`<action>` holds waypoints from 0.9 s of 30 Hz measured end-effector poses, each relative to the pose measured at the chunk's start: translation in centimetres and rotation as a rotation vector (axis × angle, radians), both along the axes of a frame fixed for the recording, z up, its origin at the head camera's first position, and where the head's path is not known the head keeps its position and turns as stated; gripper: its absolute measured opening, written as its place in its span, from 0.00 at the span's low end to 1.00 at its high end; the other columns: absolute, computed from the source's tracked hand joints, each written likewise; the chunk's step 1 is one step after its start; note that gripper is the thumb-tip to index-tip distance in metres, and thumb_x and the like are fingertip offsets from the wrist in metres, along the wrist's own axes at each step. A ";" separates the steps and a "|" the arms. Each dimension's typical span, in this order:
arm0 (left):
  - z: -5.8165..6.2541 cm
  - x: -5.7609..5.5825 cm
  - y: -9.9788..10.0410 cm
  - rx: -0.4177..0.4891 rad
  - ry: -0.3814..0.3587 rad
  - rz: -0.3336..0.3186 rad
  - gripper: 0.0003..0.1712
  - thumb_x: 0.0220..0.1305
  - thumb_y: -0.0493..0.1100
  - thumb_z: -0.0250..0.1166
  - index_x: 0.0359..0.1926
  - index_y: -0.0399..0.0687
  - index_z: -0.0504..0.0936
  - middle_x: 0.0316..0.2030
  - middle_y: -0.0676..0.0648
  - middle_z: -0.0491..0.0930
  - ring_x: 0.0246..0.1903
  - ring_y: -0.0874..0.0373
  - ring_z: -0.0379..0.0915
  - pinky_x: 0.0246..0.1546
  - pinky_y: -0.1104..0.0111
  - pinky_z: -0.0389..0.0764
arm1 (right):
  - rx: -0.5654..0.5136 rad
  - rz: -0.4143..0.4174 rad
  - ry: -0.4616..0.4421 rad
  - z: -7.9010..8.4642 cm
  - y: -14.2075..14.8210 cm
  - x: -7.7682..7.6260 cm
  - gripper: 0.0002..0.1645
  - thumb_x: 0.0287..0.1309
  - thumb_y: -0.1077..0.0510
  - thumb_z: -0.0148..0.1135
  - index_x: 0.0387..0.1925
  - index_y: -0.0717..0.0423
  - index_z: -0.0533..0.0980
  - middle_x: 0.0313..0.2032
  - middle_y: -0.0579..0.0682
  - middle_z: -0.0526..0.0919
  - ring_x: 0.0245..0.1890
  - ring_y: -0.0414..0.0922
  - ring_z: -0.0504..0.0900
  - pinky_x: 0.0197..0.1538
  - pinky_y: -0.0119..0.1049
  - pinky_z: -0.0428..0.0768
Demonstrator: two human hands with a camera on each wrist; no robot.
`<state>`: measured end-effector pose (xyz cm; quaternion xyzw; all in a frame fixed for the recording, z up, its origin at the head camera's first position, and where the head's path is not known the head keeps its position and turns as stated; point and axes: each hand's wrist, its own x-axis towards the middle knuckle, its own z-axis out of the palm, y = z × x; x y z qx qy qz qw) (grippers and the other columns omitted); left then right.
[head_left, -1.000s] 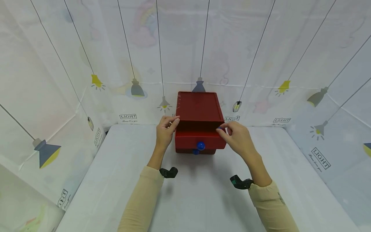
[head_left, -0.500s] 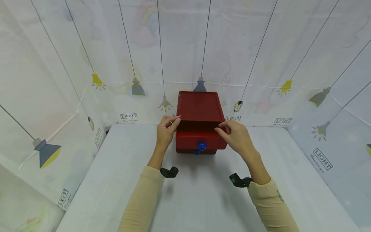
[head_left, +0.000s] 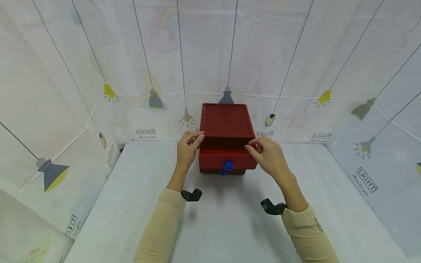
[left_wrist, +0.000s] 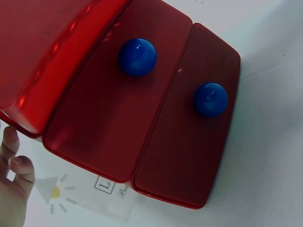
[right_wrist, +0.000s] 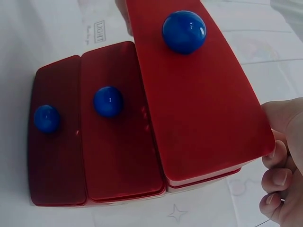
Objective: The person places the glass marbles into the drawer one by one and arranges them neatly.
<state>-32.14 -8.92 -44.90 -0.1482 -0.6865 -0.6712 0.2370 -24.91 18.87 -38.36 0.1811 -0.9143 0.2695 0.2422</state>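
Note:
A small red cabinet (head_left: pixel 227 120) with blue knobs stands at the back of the table, its top drawer (head_left: pixel 213 162) pulled out. My left hand (head_left: pixel 186 149) is beside the left edge of that drawer. Its fingertips (left_wrist: pixel 21 165) appear right at the drawer's edge in the left wrist view. At the drawer's right end is my right hand (head_left: pixel 269 155), with thumb and index finger bent toward each other over the rim and a small gap showing between them. The other fingers (right_wrist: pixel 279 178) curl in beside the drawer's corner. The inside of the drawer is dark and mostly hidden.
Below the drawer, the middle drawer (right_wrist: pixel 120 156) and bottom drawer (right_wrist: pixel 57 165) are closed, each with a blue knob. A white cloth (head_left: pixel 227 226) covers the table. Printed curtains with lamp drawings hang behind and at both sides.
A small blue thing showed between my right thumb and index finger one second ago; it no longer shows there. Both hands have hardly moved, and the drawer stays out.

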 end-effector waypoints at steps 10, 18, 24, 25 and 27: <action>0.0 -0.1 0.0 0.012 0.000 -0.010 0.12 0.66 0.44 0.69 0.47 0.46 0.89 0.34 0.56 0.74 0.24 0.62 0.68 0.23 0.75 0.75 | -0.017 0.002 0.047 0.5 0.1 0.6 0.12 0.63 0.55 0.68 0.43 0.59 0.84 0.24 0.50 0.74 0.26 0.43 0.69 0.26 0.32 0.67; 0.0 0.0 0.0 -0.006 -0.019 0.008 0.11 0.65 0.45 0.69 0.47 0.49 0.89 0.34 0.55 0.75 0.24 0.62 0.69 0.24 0.75 0.75 | -0.023 0.015 0.117 0.8 0.2 1.0 0.07 0.64 0.58 0.66 0.40 0.59 0.84 0.24 0.50 0.74 0.26 0.42 0.69 0.27 0.32 0.67; 0.0 0.0 0.0 -0.012 -0.015 0.010 0.12 0.66 0.46 0.69 0.47 0.49 0.89 0.34 0.55 0.75 0.24 0.62 0.69 0.24 0.74 0.75 | -0.047 0.013 0.124 0.8 0.4 1.4 0.06 0.63 0.58 0.67 0.38 0.57 0.83 0.26 0.49 0.75 0.28 0.42 0.70 0.28 0.30 0.69; 0.0 0.0 0.0 -0.011 -0.014 0.010 0.11 0.66 0.45 0.69 0.47 0.48 0.89 0.34 0.55 0.75 0.24 0.62 0.69 0.24 0.74 0.74 | -0.055 0.018 0.131 0.9 0.4 1.5 0.05 0.63 0.58 0.67 0.38 0.57 0.83 0.26 0.49 0.75 0.27 0.42 0.70 0.28 0.29 0.69; 0.0 -0.1 0.0 -0.006 -0.012 0.013 0.11 0.66 0.44 0.69 0.47 0.46 0.89 0.34 0.55 0.75 0.24 0.62 0.69 0.24 0.75 0.73 | -0.069 0.025 0.144 0.9 0.4 1.6 0.05 0.63 0.59 0.67 0.37 0.57 0.82 0.25 0.49 0.75 0.27 0.41 0.70 0.28 0.28 0.68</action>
